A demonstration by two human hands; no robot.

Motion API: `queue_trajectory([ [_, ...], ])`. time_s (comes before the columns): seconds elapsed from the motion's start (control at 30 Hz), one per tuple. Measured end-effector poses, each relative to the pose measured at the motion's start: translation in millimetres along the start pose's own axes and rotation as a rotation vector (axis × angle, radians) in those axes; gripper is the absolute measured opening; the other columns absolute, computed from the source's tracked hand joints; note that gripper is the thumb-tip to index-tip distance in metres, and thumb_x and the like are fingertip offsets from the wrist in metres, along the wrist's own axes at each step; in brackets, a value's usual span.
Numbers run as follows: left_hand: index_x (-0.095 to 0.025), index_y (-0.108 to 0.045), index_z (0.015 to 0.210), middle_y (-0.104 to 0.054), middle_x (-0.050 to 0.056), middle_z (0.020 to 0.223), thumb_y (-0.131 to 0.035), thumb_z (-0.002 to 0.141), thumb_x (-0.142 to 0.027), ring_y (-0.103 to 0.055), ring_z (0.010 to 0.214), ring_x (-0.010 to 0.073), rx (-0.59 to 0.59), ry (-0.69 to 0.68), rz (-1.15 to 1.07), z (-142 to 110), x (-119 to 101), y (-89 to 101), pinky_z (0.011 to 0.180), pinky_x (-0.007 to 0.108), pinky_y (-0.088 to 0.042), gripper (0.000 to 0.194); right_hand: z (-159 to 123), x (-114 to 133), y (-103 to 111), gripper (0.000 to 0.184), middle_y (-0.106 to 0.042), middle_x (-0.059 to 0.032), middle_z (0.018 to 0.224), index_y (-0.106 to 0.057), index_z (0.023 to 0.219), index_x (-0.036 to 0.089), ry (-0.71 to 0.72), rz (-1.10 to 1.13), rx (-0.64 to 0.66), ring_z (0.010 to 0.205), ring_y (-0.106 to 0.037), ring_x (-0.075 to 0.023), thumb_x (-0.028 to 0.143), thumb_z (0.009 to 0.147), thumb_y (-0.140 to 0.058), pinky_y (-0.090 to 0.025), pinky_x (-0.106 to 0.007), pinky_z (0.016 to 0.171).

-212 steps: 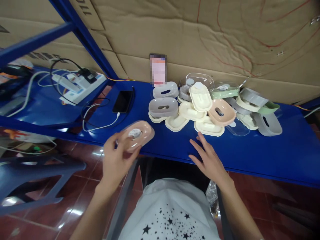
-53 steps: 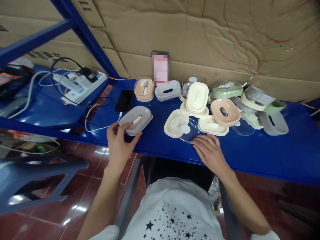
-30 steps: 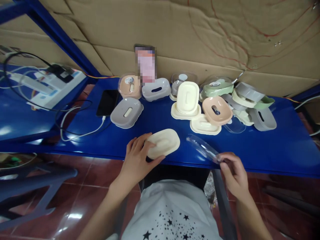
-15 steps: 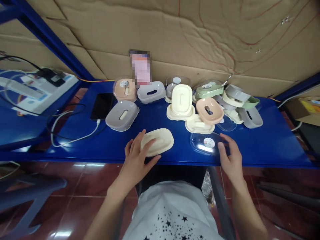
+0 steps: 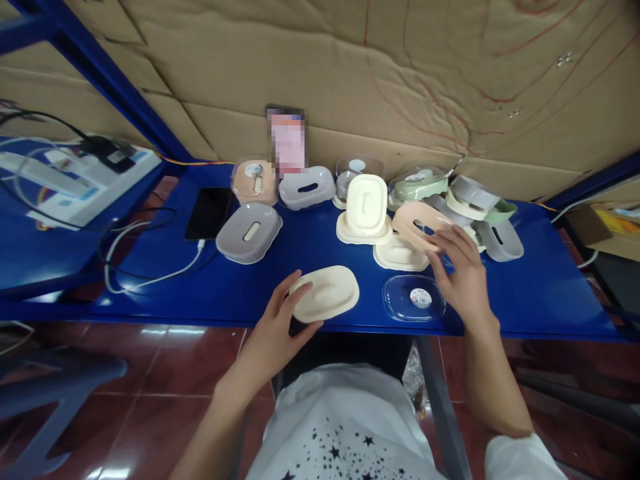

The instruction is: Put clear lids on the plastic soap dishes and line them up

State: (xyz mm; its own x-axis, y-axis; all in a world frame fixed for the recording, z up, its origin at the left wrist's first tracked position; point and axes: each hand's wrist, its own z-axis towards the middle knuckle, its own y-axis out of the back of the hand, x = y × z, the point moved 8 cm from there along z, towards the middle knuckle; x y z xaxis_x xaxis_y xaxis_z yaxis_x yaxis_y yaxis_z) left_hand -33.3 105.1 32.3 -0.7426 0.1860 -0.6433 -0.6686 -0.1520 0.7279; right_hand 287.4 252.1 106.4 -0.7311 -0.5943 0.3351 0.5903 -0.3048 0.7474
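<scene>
My left hand (image 5: 280,313) grips the left end of a cream oval soap-dish base (image 5: 327,293) near the table's front edge, thumb along the near rim and fingers on top. Over to the right, my right hand (image 5: 463,277) pinches the right side of a peach soap dish (image 5: 417,219) with a slot in its floor, which is slightly tilted. Just below that dish lies another cream base (image 5: 400,255), partly covered. A clear lid (image 5: 407,303) with a round white sticker rests flat in front of my right hand.
Cream bases (image 5: 367,203) are stacked mid-table. Grey dishes (image 5: 249,232) stand at left, and a mixed pile (image 5: 475,193) sits at right. A phone (image 5: 207,213) with a white cable lies left; another phone (image 5: 289,140) leans on the cardboard wall (image 5: 330,73).
My right hand has left the clear lid, moved up and taken hold of the peach soap dish, tilting it. My left hand and the cream base have shifted slightly right.
</scene>
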Motion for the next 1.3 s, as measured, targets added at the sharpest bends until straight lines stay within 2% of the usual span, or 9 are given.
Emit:
queue_trajectory([
  [0.1,-0.039,-0.028,0.168,-0.034,0.015,0.176,-0.079,0.098,-0.029,-0.044,0.161,0.0370,0.040,-0.028,-0.078,4,-1,-5.6,0.124,0.061,-0.051,0.087,-20,37,9,0.033,-0.072,-0.0090,0.138,-0.068,0.138,0.028,0.043,0.157,0.073,0.152,-0.053,-0.0352,0.021,0.106,-0.063,-0.043,-0.069,0.128],
  [0.23,-0.042,-0.020,0.171,-0.030,0.016,0.178,-0.086,0.093,-0.030,-0.038,0.164,0.0376,0.066,-0.083,-0.146,10,-1,-8.7,0.126,0.063,-0.047,0.102,-44,98,-24,0.036,-0.069,-0.0099,0.145,-0.062,0.143,0.025,0.260,0.411,0.428,0.159,-0.046,-0.0305,0.017,0.107,-0.058,-0.049,-0.059,0.127],
  [0.4,-0.045,-0.028,0.170,-0.035,0.010,0.177,-0.084,0.095,-0.034,-0.046,0.160,0.0342,0.195,-0.047,-0.121,10,4,-11.1,0.125,0.056,-0.050,0.095,-51,117,-57,0.040,-0.064,-0.0116,0.154,-0.059,0.146,0.018,0.378,0.427,0.583,0.165,-0.037,-0.0257,0.010,0.108,-0.050,-0.042,-0.054,0.134],
  [0.63,-0.038,-0.027,0.173,-0.031,0.014,0.181,-0.081,0.097,-0.041,-0.043,0.162,0.0357,0.125,-0.168,0.005,4,-1,-2.4,0.126,0.057,-0.049,0.094,-56,125,-57,0.058,-0.064,-0.0099,0.158,-0.059,0.152,0.016,0.532,0.229,0.573,0.160,-0.047,-0.0223,-0.003,0.099,-0.046,-0.037,-0.054,0.137],
  [0.73,-0.035,-0.026,0.174,-0.041,0.015,0.175,-0.076,0.100,-0.045,-0.053,0.155,0.0340,0.107,-0.197,0.031,0,-2,-0.6,0.122,0.054,-0.055,0.090,-66,130,-59,0.052,-0.063,-0.0090,0.159,-0.062,0.150,0.017,0.576,0.105,0.537,0.158,-0.048,-0.0231,0.001,0.102,-0.052,-0.039,-0.052,0.136],
  [0.87,-0.025,-0.026,0.174,-0.040,0.020,0.175,-0.079,0.096,-0.054,-0.051,0.156,0.0391,0.110,-0.244,0.102,-3,-8,1.4,0.120,0.058,-0.056,0.098,-78,134,-59,0.045,-0.065,-0.0070,0.157,-0.064,0.149,0.021,0.616,0.022,0.458,0.154,-0.053,-0.0252,0.010,0.105,-0.061,-0.044,-0.052,0.132],
  [0.93,-0.022,-0.035,0.170,-0.042,0.022,0.173,-0.079,0.097,-0.047,-0.050,0.156,0.0404,0.072,-0.287,0.144,-5,-13,4.1,0.118,0.059,-0.057,0.089,-82,135,-60,0.046,-0.064,-0.0073,0.158,-0.064,0.150,0.020,0.620,-0.001,0.448,0.154,-0.053,-0.0253,0.009,0.105,-0.059,-0.044,-0.052,0.132],
  [1.1,-0.021,-0.065,0.139,-0.070,0.014,0.144,-0.078,0.100,-0.024,-0.057,0.151,0.0344,-0.064,-0.455,0.201,-13,-28,8.7,0.115,0.052,-0.062,0.041,-86,135,-62,0.047,-0.066,-0.0098,0.156,-0.064,0.151,0.018,0.611,-0.033,0.441,0.150,-0.057,-0.0275,0.010,0.105,-0.061,-0.043,-0.054,0.131],
  [1.3,-0.018,-0.068,0.127,-0.075,0.013,0.138,-0.081,0.097,-0.021,-0.067,0.142,0.0298,-0.082,-0.558,0.232,-24,-32,2.7,0.119,0.053,-0.060,0.033,-86,140,-57,0.037,-0.070,-0.0075,0.151,-0.070,0.141,0.019,0.630,-0.011,0.364,0.151,-0.057,-0.0292,0.013,0.105,-0.066,-0.042,-0.056,0.132],
])
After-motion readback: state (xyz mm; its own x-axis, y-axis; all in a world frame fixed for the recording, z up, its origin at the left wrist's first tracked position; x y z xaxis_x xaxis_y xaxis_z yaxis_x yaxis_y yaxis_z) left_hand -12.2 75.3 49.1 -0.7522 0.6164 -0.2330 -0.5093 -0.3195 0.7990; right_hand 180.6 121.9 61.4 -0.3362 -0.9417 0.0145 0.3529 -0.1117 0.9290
